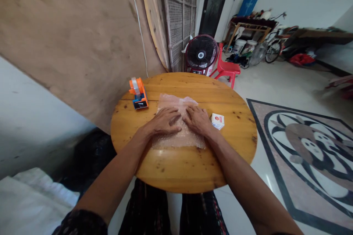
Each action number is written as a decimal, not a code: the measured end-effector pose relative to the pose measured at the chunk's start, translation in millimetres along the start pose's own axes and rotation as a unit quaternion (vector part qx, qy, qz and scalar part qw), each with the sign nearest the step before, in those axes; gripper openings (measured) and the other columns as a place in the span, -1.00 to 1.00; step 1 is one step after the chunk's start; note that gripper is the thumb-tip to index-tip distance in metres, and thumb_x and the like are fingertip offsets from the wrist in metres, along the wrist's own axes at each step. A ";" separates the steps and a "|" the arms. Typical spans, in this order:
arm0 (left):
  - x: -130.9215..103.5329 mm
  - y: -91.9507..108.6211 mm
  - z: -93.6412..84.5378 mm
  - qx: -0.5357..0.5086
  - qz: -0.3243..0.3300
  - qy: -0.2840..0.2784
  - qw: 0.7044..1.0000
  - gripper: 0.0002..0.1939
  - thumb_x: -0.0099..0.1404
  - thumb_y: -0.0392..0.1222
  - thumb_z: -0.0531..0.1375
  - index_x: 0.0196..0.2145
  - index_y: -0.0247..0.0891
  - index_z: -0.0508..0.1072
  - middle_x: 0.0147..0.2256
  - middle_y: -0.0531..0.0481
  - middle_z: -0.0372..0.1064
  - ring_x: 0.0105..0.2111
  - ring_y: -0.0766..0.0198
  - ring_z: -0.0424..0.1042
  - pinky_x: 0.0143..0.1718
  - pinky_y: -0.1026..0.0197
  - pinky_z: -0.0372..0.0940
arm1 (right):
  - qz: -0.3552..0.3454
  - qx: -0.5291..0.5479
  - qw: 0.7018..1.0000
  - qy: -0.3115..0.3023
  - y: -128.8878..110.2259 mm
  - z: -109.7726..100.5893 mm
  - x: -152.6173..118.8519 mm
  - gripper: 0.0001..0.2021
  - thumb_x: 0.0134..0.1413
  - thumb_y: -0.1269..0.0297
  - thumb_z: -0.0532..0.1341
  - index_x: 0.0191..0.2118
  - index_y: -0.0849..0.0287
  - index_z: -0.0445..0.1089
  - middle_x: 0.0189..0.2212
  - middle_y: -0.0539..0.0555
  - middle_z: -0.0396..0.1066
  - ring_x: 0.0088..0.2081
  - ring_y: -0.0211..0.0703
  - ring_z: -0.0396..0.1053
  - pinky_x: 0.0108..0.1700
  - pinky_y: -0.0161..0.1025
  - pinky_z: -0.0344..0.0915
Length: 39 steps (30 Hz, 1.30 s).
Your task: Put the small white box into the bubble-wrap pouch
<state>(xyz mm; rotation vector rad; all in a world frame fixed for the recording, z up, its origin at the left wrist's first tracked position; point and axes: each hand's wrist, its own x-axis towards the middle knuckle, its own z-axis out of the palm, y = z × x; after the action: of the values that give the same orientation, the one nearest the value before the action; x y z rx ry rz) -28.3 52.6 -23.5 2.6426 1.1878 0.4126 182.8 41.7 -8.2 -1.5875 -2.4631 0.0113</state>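
Observation:
A sheet of clear bubble wrap (176,139) lies spread on the round wooden table (176,170). My left hand (165,120) rests on its left half, fingers stretched out and thumb apart. On the right half lies my right hand (197,118), palm down with the fingers spread. Neither hand grips anything. A small white box (218,120) with a red mark stands just right of my right hand, apart from it. Toward the back left of the table is an orange and blue tape dispenser (139,93) with a roll of clear tape.
Beyond the table stand a dark red fan (202,53) and a red plastic chair (227,67). Boards and a woven panel (176,18) lean along the left. A bicycle (275,46) and a cluttered wooden table (250,25) are farther back. White sacking (35,198) lies at lower left.

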 end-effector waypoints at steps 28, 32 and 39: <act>2.7 3.8 -1.7 0.025 0.053 0.135 0.989 -0.70 0.22 -0.17 0.17 -0.09 -0.21 0.50 0.06 -0.11 0.41 0.16 0.03 0.24 0.24 -0.07 0.09 | 0.043 -0.066 0.997 -0.011 1.5 0.0 -1.1 -0.62 0.35 0.27 -0.12 0.10 0.26 0.30 0.15 0.27 0.29 0.13 0.06 0.22 0.07 -0.08 0.12; 2.5 9.3 -2.5 -0.016 0.090 0.092 0.992 -0.75 0.21 -0.26 0.14 -0.17 -0.25 0.53 -0.09 -0.10 0.49 -0.03 0.10 0.39 0.08 0.04 0.26 | 0.038 -0.060 0.997 -0.014 1.0 -1.0 -1.1 -0.62 0.34 0.28 -0.10 0.12 0.25 0.28 0.17 0.26 0.27 0.14 0.05 0.21 0.08 -0.08 0.12; 3.6 10.0 -4.9 -0.026 0.076 0.076 0.994 -0.84 0.19 -0.25 0.15 -0.29 -0.27 0.51 -0.18 -0.11 0.47 -0.12 0.12 0.42 0.00 0.08 0.30 | 0.034 -0.065 0.997 -0.011 -1.2 -3.9 -1.9 -0.64 0.32 0.28 -0.07 0.10 0.23 0.29 0.17 0.24 0.27 0.13 0.07 0.21 0.05 -0.06 0.13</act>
<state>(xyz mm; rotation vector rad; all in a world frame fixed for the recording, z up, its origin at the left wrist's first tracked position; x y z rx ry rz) -20.7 49.2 -15.2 2.7057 1.0047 0.6720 183.2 39.0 -4.5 -1.7315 -2.4710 -0.1229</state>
